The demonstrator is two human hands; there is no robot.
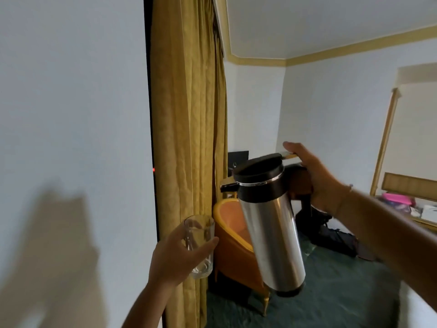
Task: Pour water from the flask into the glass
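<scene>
A tall steel flask (272, 230) with a black lid and a small spout on its left is held in the air, tilted slightly left. My right hand (314, 178) grips its handle from the right, thumb resting over the top lever. A clear empty glass (201, 245) is held upright lower left of the flask. My left hand (175, 259) wraps around it from below. The spout sits above and to the right of the glass rim, apart from it. No water shows in the glass or at the spout.
A gold curtain (189, 138) hangs right behind the glass beside a white wall (71, 114). An orange armchair (236, 247) stands below the flask on green carpet. A dark bag (331, 235) lies on the floor, and a cluttered table (411, 209) stands at right.
</scene>
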